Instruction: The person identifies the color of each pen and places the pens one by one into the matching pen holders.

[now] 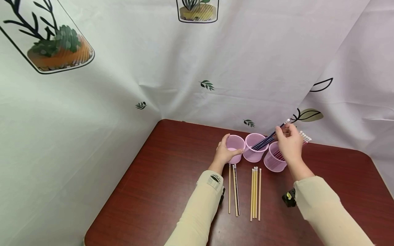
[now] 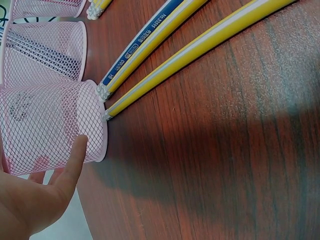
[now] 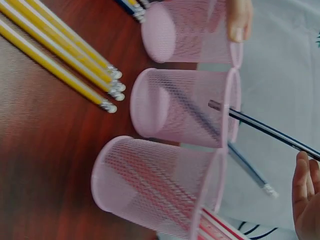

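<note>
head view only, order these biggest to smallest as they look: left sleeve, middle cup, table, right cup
1. Table
2. Left sleeve
3. Middle cup and right cup: about alike, so left unranked

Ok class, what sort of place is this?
Likely an indoor desk or craft corner, though the wider room is hidden: a wooden table stands against plant-print fabric, with pink mesh cups and pencils on it.

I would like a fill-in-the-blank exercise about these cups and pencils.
From the person's side:
The hand gripping the leftmost pink cup is the ____ one.
The pencils in the rightmost cup are coloured ____.
A dark blue pencil leans in the cup ____ the other two.
Answers: left; red; between.
</note>
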{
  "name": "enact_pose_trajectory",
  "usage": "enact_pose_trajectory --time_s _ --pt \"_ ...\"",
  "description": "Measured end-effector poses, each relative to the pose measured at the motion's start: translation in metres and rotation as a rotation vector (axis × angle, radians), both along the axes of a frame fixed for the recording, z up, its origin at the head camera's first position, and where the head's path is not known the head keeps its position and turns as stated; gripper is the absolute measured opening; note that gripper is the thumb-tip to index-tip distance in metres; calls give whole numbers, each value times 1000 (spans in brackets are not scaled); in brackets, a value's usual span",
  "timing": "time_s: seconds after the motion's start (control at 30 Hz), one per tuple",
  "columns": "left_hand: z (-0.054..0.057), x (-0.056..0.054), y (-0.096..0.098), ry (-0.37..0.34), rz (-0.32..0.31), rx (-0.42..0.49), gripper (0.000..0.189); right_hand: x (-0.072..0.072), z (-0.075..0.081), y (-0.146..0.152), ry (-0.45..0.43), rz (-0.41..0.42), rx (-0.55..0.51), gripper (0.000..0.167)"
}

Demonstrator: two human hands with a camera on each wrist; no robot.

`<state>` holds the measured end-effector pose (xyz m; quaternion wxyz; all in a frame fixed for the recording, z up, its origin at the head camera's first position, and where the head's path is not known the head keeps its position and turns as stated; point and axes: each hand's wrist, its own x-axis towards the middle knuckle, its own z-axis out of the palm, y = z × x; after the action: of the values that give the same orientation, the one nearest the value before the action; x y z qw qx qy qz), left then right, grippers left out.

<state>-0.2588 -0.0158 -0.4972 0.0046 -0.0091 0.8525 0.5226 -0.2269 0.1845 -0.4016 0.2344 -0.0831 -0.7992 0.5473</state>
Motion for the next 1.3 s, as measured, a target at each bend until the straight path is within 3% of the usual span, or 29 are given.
enact_pose_trajectory --time_s 0.3,0.77,1.07,1.3 --pt "1 0 0 -8 -2 -4 91 2 -24 5 -180 -36 113 16" --pt "1 -1 0 -9 10 0 91 4 -36 10 -297 -91 284 34" --pt "1 1 0 -16 10 1 90 4 -36 13 -348 -71 316 39" --pt "1 0 0 -10 8 3 91 4 -34 14 -392 -49 248 39"
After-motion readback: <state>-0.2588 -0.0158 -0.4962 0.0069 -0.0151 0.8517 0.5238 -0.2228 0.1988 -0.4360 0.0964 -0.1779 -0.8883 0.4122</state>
